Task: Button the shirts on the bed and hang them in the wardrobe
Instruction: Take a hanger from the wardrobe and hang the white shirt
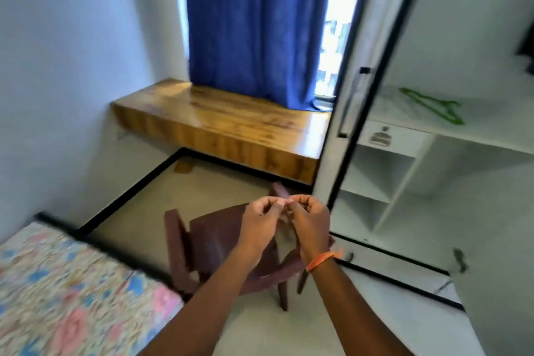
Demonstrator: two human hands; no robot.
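Left hand [261, 215] and right hand [309, 215] meeting fingertip to fingertip at 6 o'clock, fingers curled; contents of either grip impossible to tell. Green hanger [432, 105] on wardrobe shelf [491, 130] at 3 o'clock.

Colours showing in the room
Blue curtain [254, 26] is hanging; pink-and-blue floral bed [66, 292], brown chair [219, 243], green hanger [433, 105], white wardrobe [450, 37].

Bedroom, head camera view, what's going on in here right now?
A person stands between the bed and the open wardrobe, both hands raised over a brown chair. The left hand and right hand meet at the fingertips, fingers curled; whether they pinch something small is too blurred to tell. No shirt shows on the visible corner of the bed. A green hanger lies on a wardrobe shelf, untouched.
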